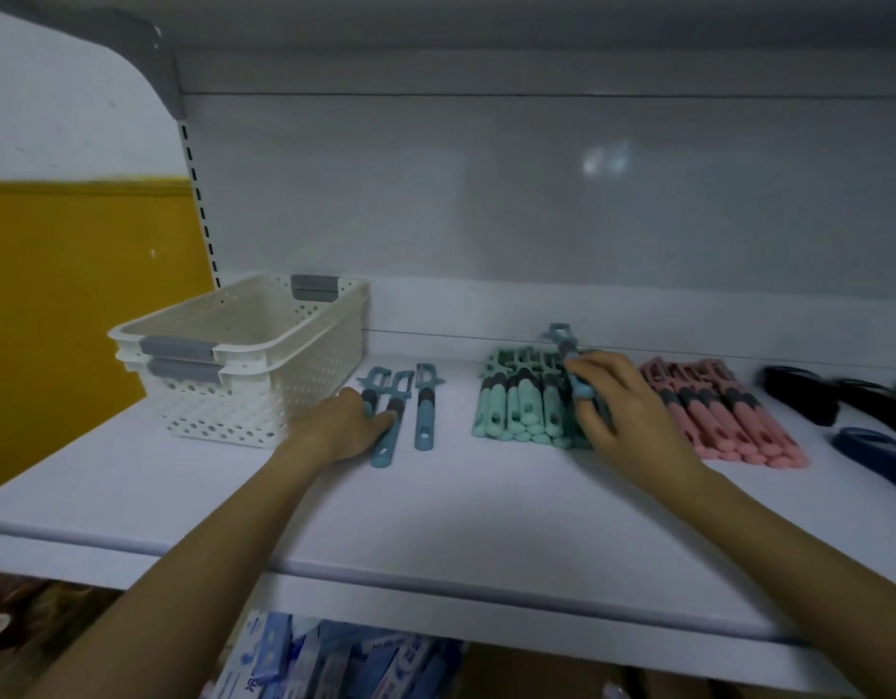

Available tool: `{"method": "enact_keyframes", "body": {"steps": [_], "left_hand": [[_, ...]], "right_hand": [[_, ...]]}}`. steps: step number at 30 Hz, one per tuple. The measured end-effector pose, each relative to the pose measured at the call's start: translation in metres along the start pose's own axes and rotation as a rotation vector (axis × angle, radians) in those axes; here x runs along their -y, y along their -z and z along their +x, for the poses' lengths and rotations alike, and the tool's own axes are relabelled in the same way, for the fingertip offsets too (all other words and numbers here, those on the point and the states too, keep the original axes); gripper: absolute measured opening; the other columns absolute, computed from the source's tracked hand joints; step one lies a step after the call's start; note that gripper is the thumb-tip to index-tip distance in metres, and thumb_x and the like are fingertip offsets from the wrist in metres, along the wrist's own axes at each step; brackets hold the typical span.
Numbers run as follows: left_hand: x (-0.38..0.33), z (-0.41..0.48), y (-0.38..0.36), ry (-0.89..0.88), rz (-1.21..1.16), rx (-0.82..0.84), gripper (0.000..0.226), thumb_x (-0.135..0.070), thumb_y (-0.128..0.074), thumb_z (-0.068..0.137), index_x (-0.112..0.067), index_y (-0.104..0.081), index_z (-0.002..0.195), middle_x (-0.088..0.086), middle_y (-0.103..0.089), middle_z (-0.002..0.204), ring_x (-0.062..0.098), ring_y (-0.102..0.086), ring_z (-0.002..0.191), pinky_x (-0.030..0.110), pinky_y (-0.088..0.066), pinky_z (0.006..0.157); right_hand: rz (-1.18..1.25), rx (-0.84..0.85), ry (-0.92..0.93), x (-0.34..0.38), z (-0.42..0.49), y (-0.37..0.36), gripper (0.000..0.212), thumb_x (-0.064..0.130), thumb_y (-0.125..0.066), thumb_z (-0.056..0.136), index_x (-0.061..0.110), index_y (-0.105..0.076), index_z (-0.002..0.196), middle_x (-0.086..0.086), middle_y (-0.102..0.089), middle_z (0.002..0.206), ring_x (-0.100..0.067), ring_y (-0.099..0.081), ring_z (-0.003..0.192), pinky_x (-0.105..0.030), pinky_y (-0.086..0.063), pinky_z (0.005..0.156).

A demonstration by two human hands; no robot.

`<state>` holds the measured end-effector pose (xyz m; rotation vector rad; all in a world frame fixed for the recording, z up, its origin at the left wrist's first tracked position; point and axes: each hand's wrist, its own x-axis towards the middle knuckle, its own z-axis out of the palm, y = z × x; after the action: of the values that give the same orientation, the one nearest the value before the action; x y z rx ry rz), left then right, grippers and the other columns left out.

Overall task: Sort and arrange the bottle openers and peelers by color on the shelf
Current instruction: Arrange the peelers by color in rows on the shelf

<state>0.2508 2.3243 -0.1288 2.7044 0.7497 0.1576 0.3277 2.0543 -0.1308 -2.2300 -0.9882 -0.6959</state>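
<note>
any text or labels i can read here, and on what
No text here can be read.
Blue and white packs under the shelf: print on them, too blurred to read.
Peelers, stacked white baskets and the back panel: no lettering visible.

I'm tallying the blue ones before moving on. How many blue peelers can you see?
4: three lie beside the basket, at and; the right hand holds one. More may be hidden.

White shelving [537, 194], yellow wall [83, 295]
</note>
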Motion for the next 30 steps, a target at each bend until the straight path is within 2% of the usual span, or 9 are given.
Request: {"method": "enact_keyframes", "body": {"steps": [4,8,12,15,19,22,24,27,30], "left_hand": [[-0.009,0.002,-0.004,-0.008,-0.008,-0.008,0.052,-0.046,-0.052,0.091,0.001,-0.052,0.114,0.018,-0.060,0.117,0.030,-0.056,0.102,0.030,-0.040,0.081],[-0.024,0.003,-0.007,-0.016,-0.022,-0.063,0.041,-0.028,-0.058,0.089,0.001,-0.047,0.117,0.017,-0.058,0.114,0.030,-0.056,0.102,0.030,-0.041,0.077],[-0.030,0.007,-0.006,0.014,-0.048,-0.010,0.042,-0.025,-0.058,0.089,0.000,-0.046,0.120,0.016,-0.059,0.115,0.025,-0.053,0.091,0.027,-0.039,0.073],[-0.030,0.008,-0.008,0.046,-0.110,-0.031,0.044,-0.026,-0.057,0.090,0.002,-0.045,0.121,0.018,-0.058,0.118,0.026,-0.053,0.092,0.026,-0.037,0.072],[-0.027,0.004,-0.010,0.077,-0.280,-0.062,0.053,-0.022,-0.057,0.091,0.004,-0.034,0.131,0.020,-0.049,0.132,0.033,-0.048,0.119,0.029,-0.038,0.087],[-0.019,0.007,-0.007,0.104,-0.433,-0.059,0.054,-0.020,-0.060,0.089,0.003,-0.036,0.132,0.020,-0.049,0.131,0.032,-0.049,0.117,0.028,-0.037,0.088],[-0.014,0.007,-0.007,0.127,-0.514,-0.065,0.055,-0.020,-0.060,0.090,0.001,-0.036,0.135,0.021,-0.050,0.130,0.033,-0.050,0.116,0.031,-0.038,0.091],[-0.007,0.004,-0.008,0.125,-0.598,-0.090,0.055,-0.020,-0.060,0.090,-0.003,-0.035,0.136,0.021,-0.049,0.131,0.033,-0.050,0.117,0.032,-0.038,0.094],[-0.004,-0.001,-0.009,0.108,-0.661,-0.122,0.055,-0.022,-0.060,0.090,-0.005,-0.035,0.136,0.020,-0.050,0.130,0.033,-0.051,0.116,0.034,-0.039,0.096]], "right_hand": [[-0.046,0.102,-0.220,-0.032,-0.013,0.013,0.039,0.010,-0.050,0.092,0.005,-0.050,0.130,-0.010,-0.044,0.134,-0.025,-0.044,0.120,-0.018,-0.025,0.096],[-0.173,0.290,-0.214,-0.041,-0.017,0.011,0.058,0.035,-0.042,0.088,0.007,-0.040,0.139,-0.011,-0.037,0.144,-0.027,-0.038,0.129,-0.034,-0.029,0.107],[-0.233,0.230,-0.166,-0.041,-0.015,0.005,0.079,0.051,-0.021,0.077,0.002,-0.043,0.136,-0.018,-0.042,0.141,-0.033,-0.039,0.129,-0.041,-0.027,0.109],[-0.215,0.146,-0.134,-0.026,-0.011,0.004,0.059,0.040,-0.033,0.087,0.008,-0.045,0.135,-0.012,-0.041,0.142,-0.027,-0.035,0.131,-0.038,-0.024,0.110],[-0.076,0.083,-0.006,0.011,-0.006,-0.012,0.039,0.021,-0.046,0.093,0.015,-0.051,0.130,0.001,-0.043,0.139,-0.014,-0.033,0.130,-0.024,-0.017,0.109],[-0.032,0.216,0.138,0.041,0.002,-0.033,0.036,0.020,-0.044,0.095,0.017,-0.051,0.131,0.001,-0.047,0.136,-0.012,-0.039,0.125,-0.024,-0.020,0.110],[-0.043,0.355,0.217,0.056,0.010,-0.051,0.038,0.019,-0.040,0.096,0.019,-0.047,0.134,0.001,-0.046,0.139,-0.016,-0.041,0.123,-0.032,-0.027,0.109],[-0.177,0.452,0.340,0.069,0.023,-0.080,0.044,0.001,-0.038,0.092,0.017,-0.049,0.132,-0.003,-0.049,0.136,-0.025,-0.044,0.115,-0.035,-0.036,0.088],[-0.343,0.410,0.463,0.073,0.035,-0.091,0.037,-0.002,-0.041,0.090,0.015,-0.057,0.119,-0.005,-0.059,0.114,-0.027,-0.048,0.104,-0.033,-0.030,0.073]]}}
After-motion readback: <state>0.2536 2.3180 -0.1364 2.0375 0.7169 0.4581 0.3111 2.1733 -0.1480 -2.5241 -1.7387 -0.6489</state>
